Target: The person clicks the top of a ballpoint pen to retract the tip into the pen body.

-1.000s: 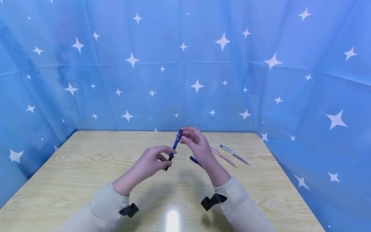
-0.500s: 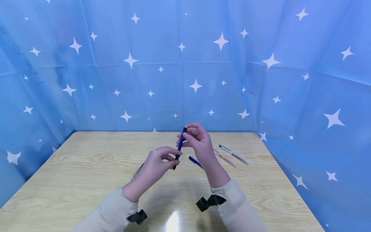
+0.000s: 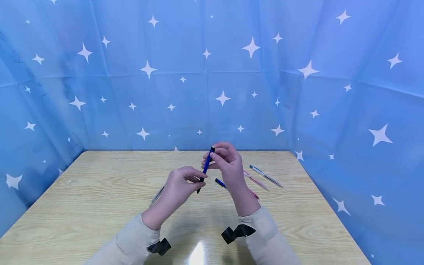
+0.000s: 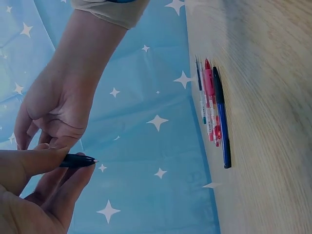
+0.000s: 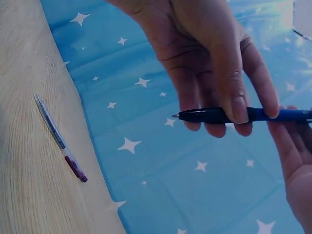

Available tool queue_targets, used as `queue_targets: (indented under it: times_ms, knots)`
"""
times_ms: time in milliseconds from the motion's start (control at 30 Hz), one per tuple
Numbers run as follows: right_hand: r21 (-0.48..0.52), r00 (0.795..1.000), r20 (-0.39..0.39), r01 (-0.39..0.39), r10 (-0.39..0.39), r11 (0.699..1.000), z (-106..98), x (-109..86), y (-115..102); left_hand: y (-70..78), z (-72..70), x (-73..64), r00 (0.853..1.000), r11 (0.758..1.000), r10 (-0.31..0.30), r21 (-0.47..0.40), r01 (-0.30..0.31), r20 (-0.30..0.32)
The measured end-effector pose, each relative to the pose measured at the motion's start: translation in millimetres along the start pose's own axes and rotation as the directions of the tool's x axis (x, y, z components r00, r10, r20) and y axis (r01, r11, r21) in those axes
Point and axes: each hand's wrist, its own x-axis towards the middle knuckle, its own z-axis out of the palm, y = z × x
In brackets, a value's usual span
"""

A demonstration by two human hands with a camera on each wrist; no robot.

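A blue ballpoint pen (image 3: 207, 164) with a black lower barrel is held up between my hands above the table, tilted with its tip down. My left hand (image 3: 180, 186) pinches the black part near the tip between thumb and fingers. Up at the top end, my right hand (image 3: 229, 166) holds the pen with thumb and fingertips. The bare metal point (image 5: 176, 116) shows in the right wrist view, where my right fingers (image 5: 297, 168) are cut off by the frame edge.
Right of my hands lie a second blue pen (image 4: 223, 119), a red pen (image 4: 209, 83), a pink pen (image 3: 256, 180) and a clear pen with a teal end (image 3: 266, 176). Another clear pen (image 5: 58, 138) lies left, partly behind my left wrist. Starry blue curtains (image 3: 185, 92) enclose the wooden table (image 3: 99, 176).
Both hands have shifted, the left one to the right, and the pen has moved right with them. The clear pen on the left and the red pen's end have come into view.
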Motion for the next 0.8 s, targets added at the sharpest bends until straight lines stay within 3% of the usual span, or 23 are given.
queue_targets:
  times_ms: [300, 500, 633, 800]
  knots:
    - [-0.052, 0.998, -0.003, -0.055, 0.055, 0.997, -1.1, -0.7, 5.1, -0.5, -0.6, 0.4, 0.999, 0.999, -0.045, -0.003, 0.045, 0.014]
    - [-0.178, 0.991, 0.034, -0.122, 0.13, 0.976, -1.6, 0.0, 5.1, -12.7, -3.5, -4.6, 0.999, 1.0, -0.013, 0.026, 0.012, 0.042]
    - [-0.351, 0.981, 0.087, -0.133, 0.174, 0.927, -4.6, 2.2, 5.4, -23.9, -11.3, -7.3, 0.998, 0.997, 0.01, 0.081, -0.015, 0.056]
    - [-0.554, 0.961, 0.161, -0.1, 0.225, 0.827, -10.5, 6.4, 13.3, -35.3, -23.6, -5.6, 0.998, 0.994, -0.011, 0.108, 0.004, 0.068]
